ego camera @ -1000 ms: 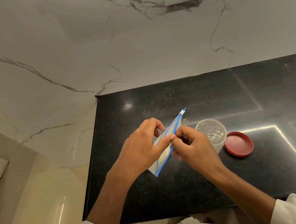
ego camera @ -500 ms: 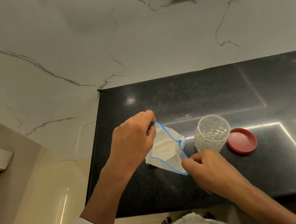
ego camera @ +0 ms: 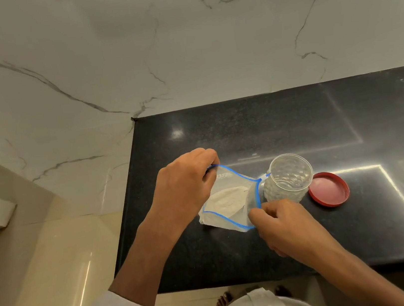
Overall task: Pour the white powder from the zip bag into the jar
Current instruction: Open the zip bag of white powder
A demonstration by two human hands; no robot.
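A clear zip bag [ego camera: 231, 199] with a blue zip line holds white powder and hangs above the black counter, its mouth spread wide. My left hand [ego camera: 185, 189] pinches the far edge of the mouth. My right hand [ego camera: 282, 227] pinches the near edge. The bag's white slider end touches the rim of a clear, dimpled plastic jar [ego camera: 288, 179], which stands upright with no lid, just right of the bag. No powder shows in the jar.
The jar's red lid [ego camera: 330, 192] lies flat on the black counter [ego camera: 244, 130] to the right of the jar. A marble wall with sockets rises behind. The counter's left edge drops to a beige floor.
The bag's mouth has gone from pressed flat between both hands to pulled wide. The right hand dropped to the near edge, and the bag shifted right against the jar.
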